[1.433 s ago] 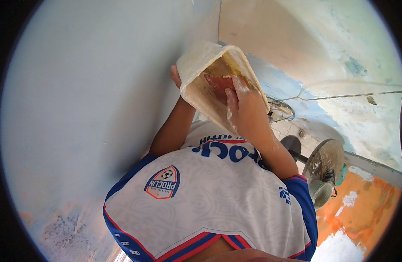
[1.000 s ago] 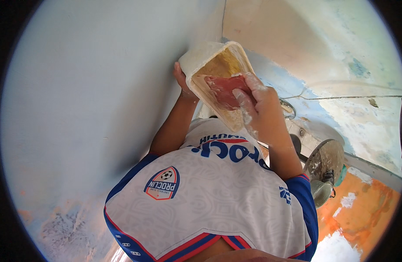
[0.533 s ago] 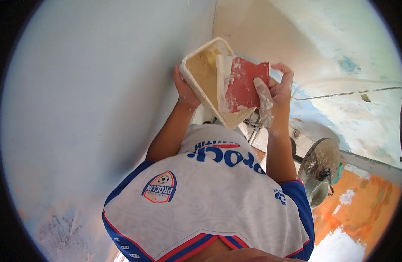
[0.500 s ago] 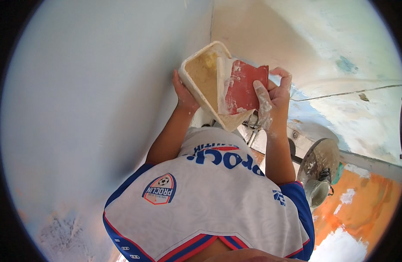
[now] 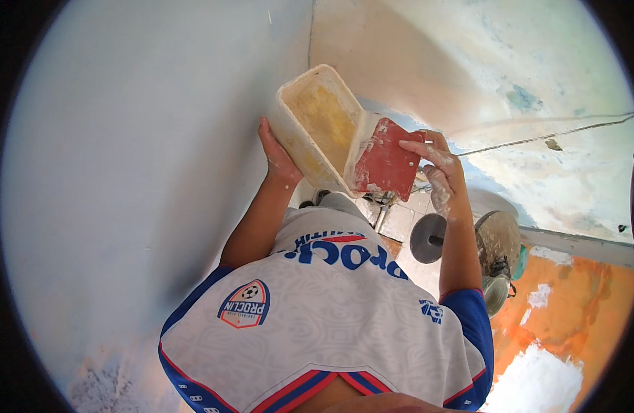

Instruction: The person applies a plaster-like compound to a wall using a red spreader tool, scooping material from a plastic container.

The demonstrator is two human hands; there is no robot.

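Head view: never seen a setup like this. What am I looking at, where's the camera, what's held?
No robot here: these are a person's two bare hands. The view comes from a wide fisheye camera worn on the head, looking down, hence the dark curved border and the wearer's own shirt. The left hand supports a pale rectangular tub, yellowish inside, held up rather than set on a worktop. The right hand holds a flat red scraper, smeared with white, by the tub's right rim; whether they touch is hard to tell. Around them: a bluish wall at left and a spattered round disc at right.
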